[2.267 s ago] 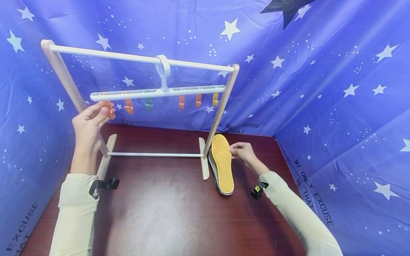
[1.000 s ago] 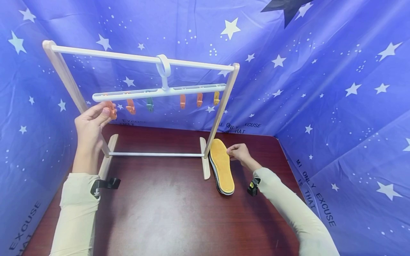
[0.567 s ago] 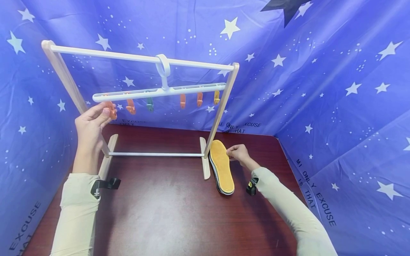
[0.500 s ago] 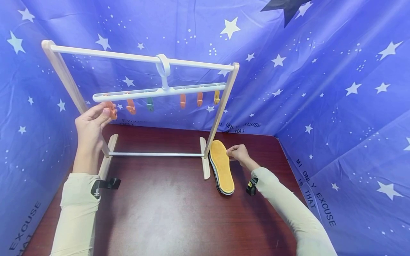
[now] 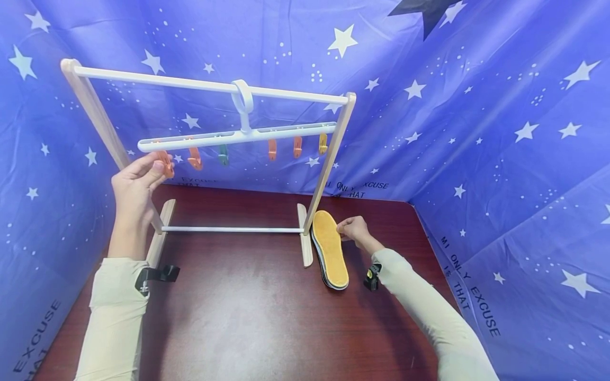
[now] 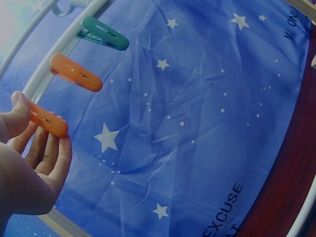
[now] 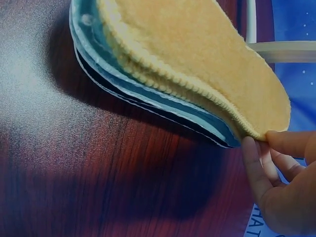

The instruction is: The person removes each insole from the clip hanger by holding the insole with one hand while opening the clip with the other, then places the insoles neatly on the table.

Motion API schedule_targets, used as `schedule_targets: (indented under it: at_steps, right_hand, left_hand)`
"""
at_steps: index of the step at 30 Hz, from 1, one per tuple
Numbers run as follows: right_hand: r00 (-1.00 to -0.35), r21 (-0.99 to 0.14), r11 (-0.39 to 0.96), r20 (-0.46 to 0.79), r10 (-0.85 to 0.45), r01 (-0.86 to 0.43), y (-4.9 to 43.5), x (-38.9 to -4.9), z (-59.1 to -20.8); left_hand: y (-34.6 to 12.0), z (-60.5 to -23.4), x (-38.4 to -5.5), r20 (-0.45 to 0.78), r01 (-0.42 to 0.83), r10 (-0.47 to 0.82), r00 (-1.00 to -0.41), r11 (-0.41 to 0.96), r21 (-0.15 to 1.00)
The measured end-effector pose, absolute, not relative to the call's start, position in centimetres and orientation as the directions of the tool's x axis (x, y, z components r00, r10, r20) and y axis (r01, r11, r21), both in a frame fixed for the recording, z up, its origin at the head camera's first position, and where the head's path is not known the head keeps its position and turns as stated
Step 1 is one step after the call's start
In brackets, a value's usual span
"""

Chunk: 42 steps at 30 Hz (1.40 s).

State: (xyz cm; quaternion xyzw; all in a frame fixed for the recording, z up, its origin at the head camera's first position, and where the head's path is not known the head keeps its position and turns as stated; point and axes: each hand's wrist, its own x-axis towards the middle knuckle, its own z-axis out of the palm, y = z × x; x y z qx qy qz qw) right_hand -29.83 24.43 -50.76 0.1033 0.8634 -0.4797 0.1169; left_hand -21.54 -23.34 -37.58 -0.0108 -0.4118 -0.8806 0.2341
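My left hand (image 5: 135,185) pinches the leftmost orange clothespin (image 6: 48,120) between thumb and fingers. That clip hangs at the end of a white hanger bar (image 5: 200,141). More clips hang along it, including a second orange clothespin (image 6: 76,73) and a green clothespin (image 6: 104,33). At the right, my right hand (image 5: 356,230) pinches the side edge of a yellow fleecy insole (image 5: 329,246). In the right wrist view this insole lies atop a stack of other insoles (image 7: 148,98), blue-grey and dark, with its pinched edge at my thumb and forefinger.
A wooden stand with a white top rod (image 5: 162,81) carries the hanger by its hook (image 5: 244,100). Its right foot (image 5: 305,248) is right beside the insoles. The dark red table (image 5: 229,307) is enclosed by blue star-printed cloth (image 5: 381,63).
The yellow insole's upper end has dropped slightly, settling lower over the stack, and the right hand and forearm have moved a little left. The left hand keeps its grip on the clothespin.
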Motion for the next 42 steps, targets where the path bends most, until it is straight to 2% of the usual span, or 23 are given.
schedule_targets:
  at_steps: [42]
  right_hand:
    - [-0.909,-0.786,0.459,-0.385,0.161,0.414,24.39,-30.11,-51.56]
  left_hand:
    - [-22.87,-37.66,-21.68,0.225,0.448,-0.435,-0.872,-0.525,0.723]
